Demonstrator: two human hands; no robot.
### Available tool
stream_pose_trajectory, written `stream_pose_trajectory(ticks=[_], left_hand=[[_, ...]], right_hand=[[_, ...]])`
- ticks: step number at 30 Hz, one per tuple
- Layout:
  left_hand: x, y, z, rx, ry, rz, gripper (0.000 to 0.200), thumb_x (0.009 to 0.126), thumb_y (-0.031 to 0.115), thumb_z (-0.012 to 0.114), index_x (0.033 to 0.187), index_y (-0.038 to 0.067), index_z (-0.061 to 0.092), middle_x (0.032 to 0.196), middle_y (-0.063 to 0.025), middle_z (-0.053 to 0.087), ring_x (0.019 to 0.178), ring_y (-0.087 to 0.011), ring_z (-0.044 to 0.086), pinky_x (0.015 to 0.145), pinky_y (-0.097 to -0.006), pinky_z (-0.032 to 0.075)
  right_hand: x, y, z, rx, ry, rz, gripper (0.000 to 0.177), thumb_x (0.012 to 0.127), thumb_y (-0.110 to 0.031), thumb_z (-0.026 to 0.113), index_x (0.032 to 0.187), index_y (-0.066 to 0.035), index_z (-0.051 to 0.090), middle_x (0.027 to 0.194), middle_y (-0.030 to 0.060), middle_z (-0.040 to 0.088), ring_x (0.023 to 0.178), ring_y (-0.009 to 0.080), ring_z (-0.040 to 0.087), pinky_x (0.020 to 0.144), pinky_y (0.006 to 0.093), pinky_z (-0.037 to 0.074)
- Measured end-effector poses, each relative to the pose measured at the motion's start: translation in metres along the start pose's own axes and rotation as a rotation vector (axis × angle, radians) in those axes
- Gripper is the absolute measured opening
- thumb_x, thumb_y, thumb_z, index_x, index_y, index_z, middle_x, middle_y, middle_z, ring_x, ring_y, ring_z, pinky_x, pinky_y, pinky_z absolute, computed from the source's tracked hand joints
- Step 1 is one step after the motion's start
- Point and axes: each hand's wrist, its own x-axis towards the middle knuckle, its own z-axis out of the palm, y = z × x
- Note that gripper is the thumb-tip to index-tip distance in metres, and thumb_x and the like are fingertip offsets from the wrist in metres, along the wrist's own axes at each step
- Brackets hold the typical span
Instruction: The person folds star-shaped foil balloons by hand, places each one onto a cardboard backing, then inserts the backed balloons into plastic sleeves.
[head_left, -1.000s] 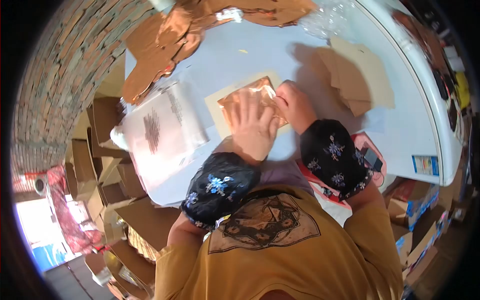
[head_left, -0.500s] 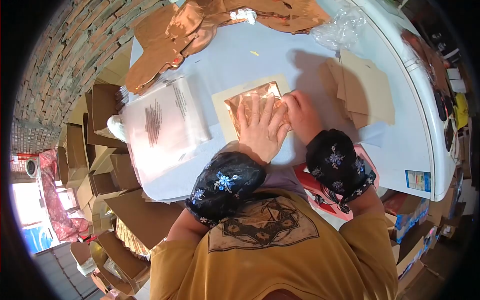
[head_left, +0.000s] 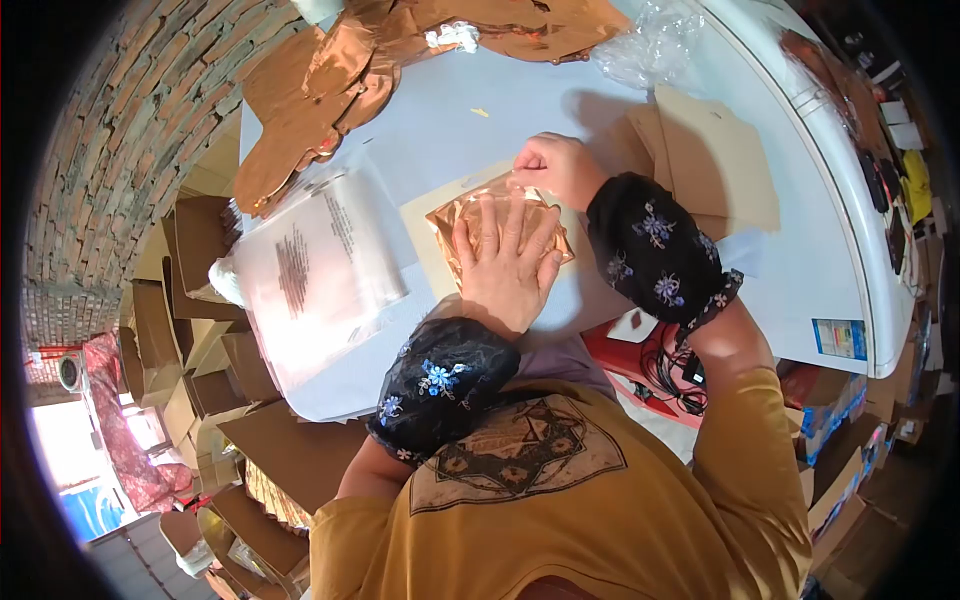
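Observation:
A shiny copper-coloured foil packet (head_left: 447, 214) lies on a beige card (head_left: 422, 232) on the pale table (head_left: 420, 120). My left hand (head_left: 507, 265) rests flat on the foil with its fingers spread. At the foil's far edge, my right hand (head_left: 557, 168) is closed in a pinch; what its fingertips hold, if anything, is too small to make out. A stack of clear printed plastic bags (head_left: 330, 260) lies to the left of the card.
Large copper foil pieces (head_left: 300, 110) cover the far left edge, beside crumpled clear plastic (head_left: 655, 45). Beige cards (head_left: 725, 165) lie on the right. Cardboard boxes (head_left: 200, 245) stand left of the table, and a red container (head_left: 625, 350) sits near its front edge.
My right hand has moved from the foil's right edge to its far edge, away from my body. My left hand stays spread on the foil. The whole view has shifted slightly.

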Motion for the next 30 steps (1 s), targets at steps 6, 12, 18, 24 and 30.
stream_pose_trajectory(ticks=[6, 12, 18, 24, 30], left_hand=[[0.001, 0.000, 0.001, 0.006, 0.020, 0.009, 0.054, 0.100, 0.045, 0.046, 0.152, 0.033, 0.038, 0.160, -0.0111, 0.030, 0.146, -0.0412, 0.026, 0.113, -0.0634, 0.020], [0.001, -0.001, -0.002, 0.053, -0.061, 0.043, 0.052, 0.102, 0.044, 0.043, 0.152, 0.033, 0.038, 0.161, -0.0103, 0.029, 0.147, -0.0408, 0.025, 0.114, -0.0627, 0.018], [0.003, -0.001, -0.003, 0.056, -0.041, 0.036, 0.054, 0.102, 0.044, 0.043, 0.153, 0.030, 0.037, 0.160, -0.0086, 0.032, 0.146, -0.0391, 0.026, 0.114, -0.0616, 0.019], [0.003, 0.000, -0.001, 0.019, -0.048, 0.027, 0.059, 0.102, 0.045, 0.041, 0.155, 0.021, 0.033, 0.160, -0.0085, 0.032, 0.147, -0.0391, 0.025, 0.114, -0.0623, 0.017], [0.002, -0.003, 0.003, -0.026, -0.043, 0.024, 0.059, 0.103, 0.046, 0.038, 0.156, 0.019, 0.032, 0.160, -0.0093, 0.032, 0.148, -0.0400, 0.022, 0.114, -0.0636, 0.015]], right_hand=[[0.010, 0.009, 0.002, -0.058, -0.037, 0.036, 0.022, 0.085, -0.022, 0.073, 0.087, 0.000, 0.067, 0.084, 0.0136, 0.067, 0.075, 0.0246, 0.065, 0.069, 0.0358, 0.051], [-0.016, -0.002, 0.016, -0.022, 0.297, -0.139, 0.013, 0.087, -0.014, 0.068, 0.088, -0.002, 0.065, 0.088, 0.0125, 0.064, 0.079, 0.0284, 0.062, 0.071, 0.0363, 0.050], [-0.089, -0.018, -0.003, -0.141, 0.226, 0.091, 0.009, 0.088, -0.009, 0.066, 0.095, -0.005, 0.067, 0.089, 0.0114, 0.061, 0.079, 0.0309, 0.061, 0.070, 0.0386, 0.050], [-0.130, -0.056, 0.006, -0.094, 0.295, 0.206, 0.018, 0.094, -0.020, 0.055, 0.095, -0.008, 0.068, 0.081, 0.0120, 0.064, 0.077, 0.0349, 0.062, 0.070, 0.0431, 0.051], [-0.116, -0.066, -0.015, 0.395, -0.035, 0.554, 0.027, 0.097, -0.024, 0.056, 0.107, -0.002, 0.068, 0.072, 0.0056, 0.066, 0.052, 0.0129, 0.052, 0.052, 0.0278, 0.043]])
